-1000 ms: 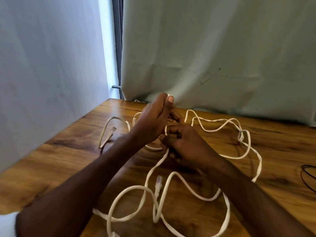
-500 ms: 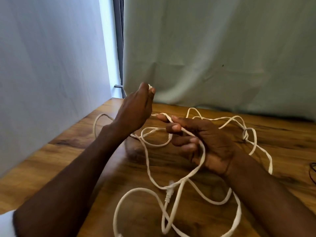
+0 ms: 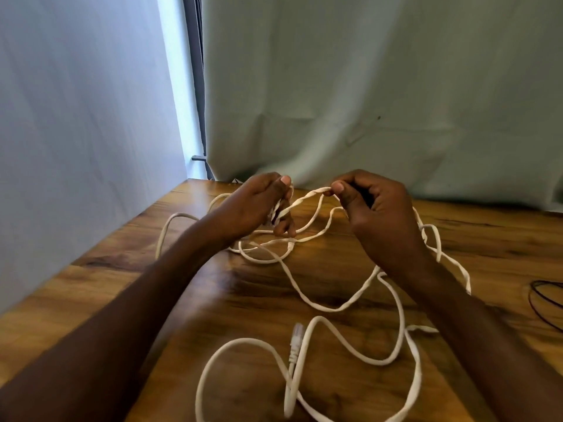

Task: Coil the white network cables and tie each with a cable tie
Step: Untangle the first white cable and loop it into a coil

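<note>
A long white flat network cable (image 3: 323, 296) sprawls in loose tangled loops over the wooden table (image 3: 122, 287). My left hand (image 3: 259, 205) holds the cable above the table's far side, its fingers curled round a strand. My right hand (image 3: 374, 214) pinches the same stretch between thumb and forefinger. A short twisted span of cable (image 3: 304, 201) runs taut between the two hands. One clear plug end (image 3: 296, 339) lies on the table near the front. A small white tie or connector sits in the loops under my left hand (image 3: 291, 246).
A black wire loop (image 3: 545, 303) lies at the table's right edge. Pale green cloth (image 3: 365, 86) hangs behind the table and a white sheet (image 3: 76, 117) hangs along its left side. A dark metal post (image 3: 196, 86) stands in the gap between them.
Both hands have drawn apart and risen, and a twisted span of cable now stretches between them. My right hand has closed from spread fingers to a pinch. The loops on the table have shifted.
</note>
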{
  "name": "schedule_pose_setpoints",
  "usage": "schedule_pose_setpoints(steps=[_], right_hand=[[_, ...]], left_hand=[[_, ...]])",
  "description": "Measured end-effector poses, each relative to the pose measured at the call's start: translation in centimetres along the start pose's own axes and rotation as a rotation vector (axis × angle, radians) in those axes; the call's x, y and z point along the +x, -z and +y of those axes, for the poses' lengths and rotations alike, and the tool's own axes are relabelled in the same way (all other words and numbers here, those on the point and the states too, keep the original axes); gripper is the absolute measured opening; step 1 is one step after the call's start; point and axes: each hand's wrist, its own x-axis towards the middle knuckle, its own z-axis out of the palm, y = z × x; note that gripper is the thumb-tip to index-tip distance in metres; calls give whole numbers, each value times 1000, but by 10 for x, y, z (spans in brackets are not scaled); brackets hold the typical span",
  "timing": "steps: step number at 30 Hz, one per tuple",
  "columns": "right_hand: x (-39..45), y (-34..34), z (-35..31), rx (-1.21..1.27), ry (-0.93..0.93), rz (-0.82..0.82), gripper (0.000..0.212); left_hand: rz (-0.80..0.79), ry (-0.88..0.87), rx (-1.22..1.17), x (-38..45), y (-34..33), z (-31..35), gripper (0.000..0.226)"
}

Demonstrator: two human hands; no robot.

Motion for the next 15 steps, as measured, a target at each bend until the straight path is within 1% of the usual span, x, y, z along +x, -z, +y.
schedule_pose_setpoints(steps=[3,6,7,10,12,13,14,15], right_hand=[[-3,-4,-2,-113,93,41,22],[-2,-3,0,-194,150,83,28],[-1,-1,1,-198,161,85,27],[2,3,-1,-141,145,59,12],[2,5,-3,-138,193,49,12],[1,5,-4,-136,217,49,8],[0,5,-5,-103,198,35,4],[0,5,-6,-36,126,16,7]], left_hand=[[95,12,85,1,-8,-4,33],[78,57,22,-1,-13,2,34],[68,68,-4,-2,-13,6,37],[74,135,-101,-4,-9,14,43],[66,170,-163,-4,-3,15,46],[45,179,-187,-5,-1,15,47],[16,185,-210,-5,1,15,47],[-25,188,-240,-6,1,15,47]])
